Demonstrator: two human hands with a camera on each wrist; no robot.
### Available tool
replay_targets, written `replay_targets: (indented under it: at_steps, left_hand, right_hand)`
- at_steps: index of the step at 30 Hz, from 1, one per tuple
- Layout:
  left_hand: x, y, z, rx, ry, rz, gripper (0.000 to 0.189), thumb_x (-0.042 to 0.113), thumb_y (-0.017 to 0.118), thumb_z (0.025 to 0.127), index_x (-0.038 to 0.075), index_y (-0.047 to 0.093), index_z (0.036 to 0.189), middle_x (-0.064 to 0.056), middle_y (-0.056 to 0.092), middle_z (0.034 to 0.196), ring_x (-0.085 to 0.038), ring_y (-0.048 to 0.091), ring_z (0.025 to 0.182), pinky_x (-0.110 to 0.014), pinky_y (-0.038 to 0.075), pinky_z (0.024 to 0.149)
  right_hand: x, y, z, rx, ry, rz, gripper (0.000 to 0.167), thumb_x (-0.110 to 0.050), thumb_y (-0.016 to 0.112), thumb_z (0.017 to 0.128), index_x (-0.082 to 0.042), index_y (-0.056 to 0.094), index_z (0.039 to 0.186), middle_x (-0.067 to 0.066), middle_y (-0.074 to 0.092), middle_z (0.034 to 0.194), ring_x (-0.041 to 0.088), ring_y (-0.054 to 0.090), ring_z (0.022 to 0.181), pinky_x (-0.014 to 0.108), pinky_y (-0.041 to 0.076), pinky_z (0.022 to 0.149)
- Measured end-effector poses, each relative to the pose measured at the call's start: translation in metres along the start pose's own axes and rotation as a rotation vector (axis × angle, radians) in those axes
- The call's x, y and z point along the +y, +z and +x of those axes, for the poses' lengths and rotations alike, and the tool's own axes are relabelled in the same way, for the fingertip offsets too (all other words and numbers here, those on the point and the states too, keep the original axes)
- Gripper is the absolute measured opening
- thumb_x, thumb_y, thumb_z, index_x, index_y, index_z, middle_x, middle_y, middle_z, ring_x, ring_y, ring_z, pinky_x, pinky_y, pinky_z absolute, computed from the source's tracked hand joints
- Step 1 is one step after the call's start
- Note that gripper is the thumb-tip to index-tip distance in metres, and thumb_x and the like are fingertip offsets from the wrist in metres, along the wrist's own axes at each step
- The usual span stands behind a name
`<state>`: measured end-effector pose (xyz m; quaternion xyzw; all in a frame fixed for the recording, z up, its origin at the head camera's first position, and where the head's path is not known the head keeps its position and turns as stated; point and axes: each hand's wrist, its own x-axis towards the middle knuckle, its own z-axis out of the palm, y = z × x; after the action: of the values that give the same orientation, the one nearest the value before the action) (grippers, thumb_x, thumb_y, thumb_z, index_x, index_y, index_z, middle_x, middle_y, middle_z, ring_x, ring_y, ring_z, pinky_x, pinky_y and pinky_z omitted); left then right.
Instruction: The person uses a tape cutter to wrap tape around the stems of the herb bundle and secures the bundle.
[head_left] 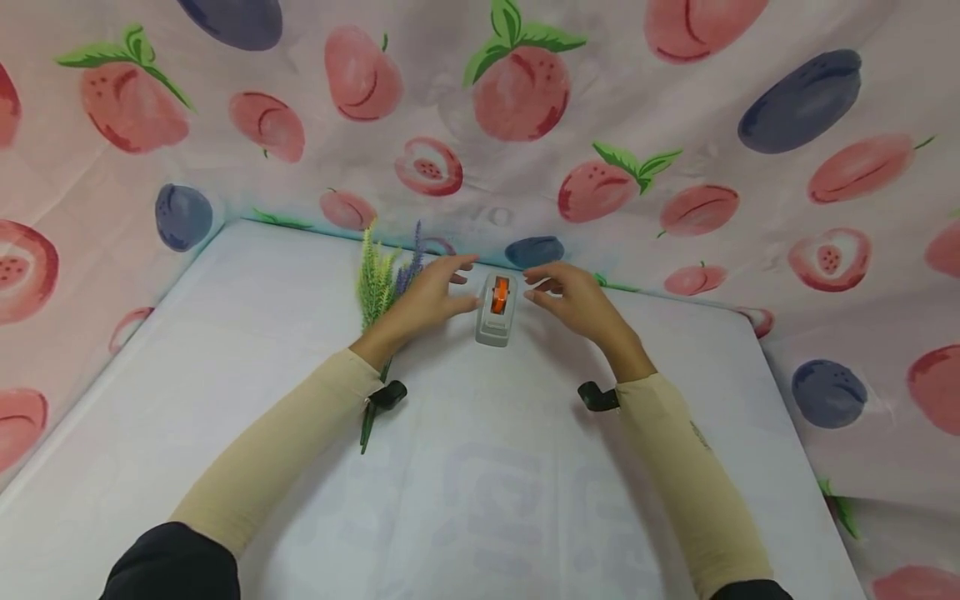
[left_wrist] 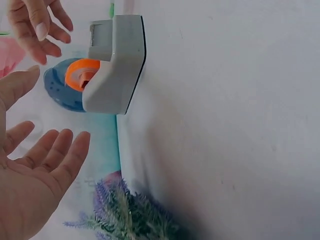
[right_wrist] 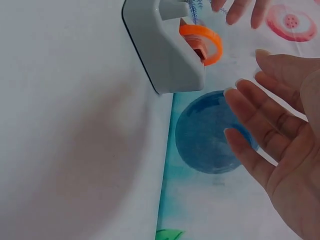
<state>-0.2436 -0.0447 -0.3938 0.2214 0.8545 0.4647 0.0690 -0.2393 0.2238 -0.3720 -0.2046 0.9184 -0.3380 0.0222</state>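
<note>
A grey tape dispenser point(head_left: 493, 329) with an orange tape roll point(head_left: 499, 295) in it stands near the far edge of the white table. My left hand point(head_left: 431, 296) is just to its left, fingers spread and relaxed, holding nothing. On the other side my right hand point(head_left: 573, 302) hovers with loosely bent fingers, also holding nothing. Both wrist views show a gap between the fingers and the dispenser point(left_wrist: 120, 65). Artificial flower stems point(head_left: 372, 287), yellow-green and purple, lie on the table, partly hidden under my left hand and wrist.
A white cloth covers the table point(head_left: 480, 500). Behind and beside it hangs a fruit-print curtain point(head_left: 450, 83), close against the table's far edge. Small black camera mounts point(head_left: 597, 397) stick out from the inner sides of both wrists.
</note>
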Motion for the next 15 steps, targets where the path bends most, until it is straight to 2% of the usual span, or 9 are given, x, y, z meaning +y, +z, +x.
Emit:
replay_targets:
  at_steps: [6, 10, 15]
  left_hand:
    - [-0.003, 0.007, 0.012, -0.015, 0.001, -0.049, 0.071, 0.019, 0.074, 0.094, 0.014, 0.040, 0.156, -0.018, 0.045, 0.151, -0.033, 0.053, 0.131, -0.049, 0.047, 0.105]
    - [-0.004, 0.012, 0.019, -0.040, 0.004, -0.046, 0.072, 0.019, 0.075, 0.094, 0.012, 0.039, 0.156, -0.017, 0.046, 0.150, -0.034, 0.053, 0.132, -0.049, 0.048, 0.104]
    - [-0.004, 0.019, 0.024, -0.059, -0.021, -0.029, 0.074, 0.019, 0.078, 0.092, 0.010, 0.040, 0.155, -0.017, 0.049, 0.141, -0.032, 0.055, 0.124, -0.047, 0.050, 0.100]
  right_hand:
    - [0.002, 0.002, 0.011, -0.034, 0.013, 0.039, 0.034, -0.017, 0.069, 0.098, -0.006, 0.067, 0.130, 0.010, 0.066, 0.124, 0.029, 0.067, 0.110, 0.047, 0.054, 0.097]
    - [0.000, 0.004, 0.018, -0.050, 0.009, 0.022, 0.032, -0.017, 0.070, 0.098, -0.008, 0.069, 0.128, 0.008, 0.067, 0.122, 0.027, 0.068, 0.108, 0.046, 0.055, 0.094]
    - [-0.001, 0.007, 0.025, -0.079, -0.009, 0.028, 0.032, -0.016, 0.069, 0.098, -0.007, 0.069, 0.128, 0.008, 0.066, 0.123, 0.027, 0.068, 0.109, 0.045, 0.055, 0.094]
